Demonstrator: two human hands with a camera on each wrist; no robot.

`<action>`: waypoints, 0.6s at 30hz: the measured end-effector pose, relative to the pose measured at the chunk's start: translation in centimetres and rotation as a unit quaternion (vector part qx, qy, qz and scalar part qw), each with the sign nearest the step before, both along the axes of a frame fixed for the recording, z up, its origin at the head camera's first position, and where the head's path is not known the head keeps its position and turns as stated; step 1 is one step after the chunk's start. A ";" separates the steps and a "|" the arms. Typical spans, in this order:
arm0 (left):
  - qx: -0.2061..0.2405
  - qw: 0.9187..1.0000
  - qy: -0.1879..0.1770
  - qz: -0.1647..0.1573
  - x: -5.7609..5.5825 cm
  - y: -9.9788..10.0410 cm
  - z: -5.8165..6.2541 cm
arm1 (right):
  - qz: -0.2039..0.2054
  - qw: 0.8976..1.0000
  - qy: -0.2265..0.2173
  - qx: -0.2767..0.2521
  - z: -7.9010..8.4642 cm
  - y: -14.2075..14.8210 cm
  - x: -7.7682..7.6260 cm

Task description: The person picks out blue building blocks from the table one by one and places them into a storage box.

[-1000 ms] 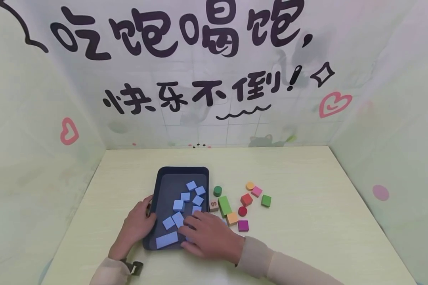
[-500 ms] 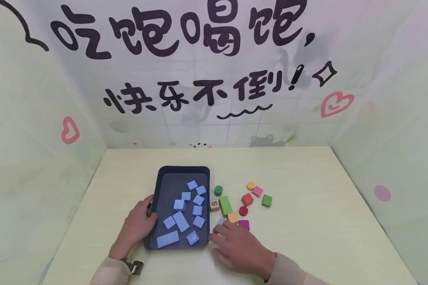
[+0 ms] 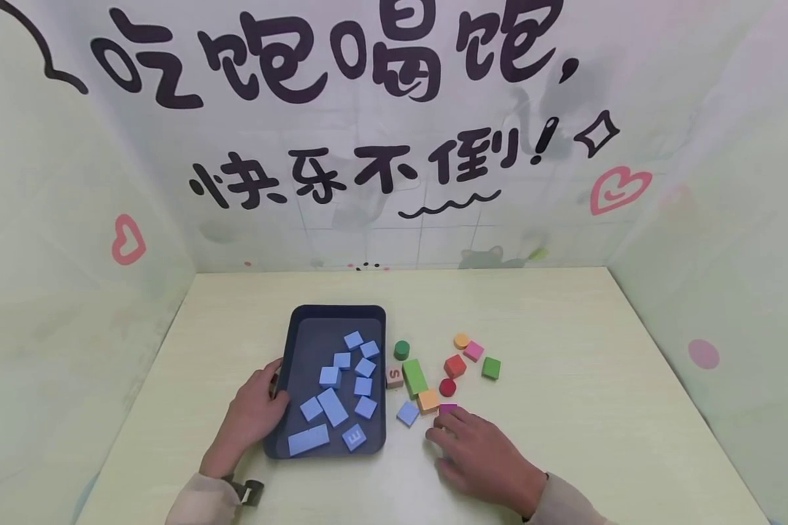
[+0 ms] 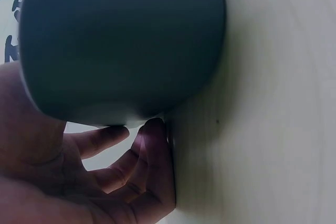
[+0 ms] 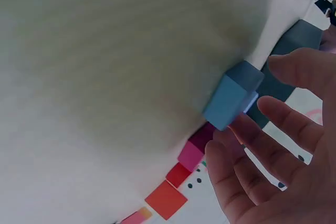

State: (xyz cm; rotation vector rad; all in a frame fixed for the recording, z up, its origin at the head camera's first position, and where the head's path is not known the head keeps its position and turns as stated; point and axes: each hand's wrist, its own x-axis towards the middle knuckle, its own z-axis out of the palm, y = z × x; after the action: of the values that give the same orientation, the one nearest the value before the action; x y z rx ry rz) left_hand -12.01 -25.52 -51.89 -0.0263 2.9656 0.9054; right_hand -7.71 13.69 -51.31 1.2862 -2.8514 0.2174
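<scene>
In the head view, my left hand (image 3: 257, 405) grips the left rim of a dark tray (image 3: 293, 343), thumb on top. The left wrist view shows curled fingers (image 4: 152, 166) against the underside of the tray (image 4: 123, 51). Several blue blocks (image 3: 332, 407) lie in the tray, one marked with a letter E. My right hand (image 3: 482, 461) is at the purple block (image 3: 448, 408) on the table, partly covering it. A blue block (image 5: 231, 95) shows in the gap between thumb and fingers in the right wrist view, with the fingers spread apart beside it.
Right of the tray lie a lone blue block (image 3: 408, 414), a wooden block with an S (image 3: 394, 377), a long light green block (image 3: 414, 378) and an orange block (image 3: 428, 401). Beyond them are red, pink, yellow and green pieces (image 3: 490, 368). Printed walls enclose the table.
My right hand has moved right, from over the tray past its right edge to the purple block. This uncovers the E block and the lone blue block. The left hand stays in place.
</scene>
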 end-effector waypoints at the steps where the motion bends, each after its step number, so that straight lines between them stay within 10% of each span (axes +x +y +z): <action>1: 0.000 1.000 0.001 0.000 0.0 0.0 0.0 | 0.002 1.000 0.003 0.002 -0.2 0.1 0.0; 18: 0.003 1.000 -0.009 0.000 0.1 0.0 0.1 | 0.012 1.000 -0.004 -0.007 -1.1 0.5 -0.2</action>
State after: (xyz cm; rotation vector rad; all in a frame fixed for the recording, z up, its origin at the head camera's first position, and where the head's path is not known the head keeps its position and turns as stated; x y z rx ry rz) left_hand -11.90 -25.55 -51.76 -0.0334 2.9472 0.9086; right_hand -7.91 14.16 -52.43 1.3216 -2.8367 0.2429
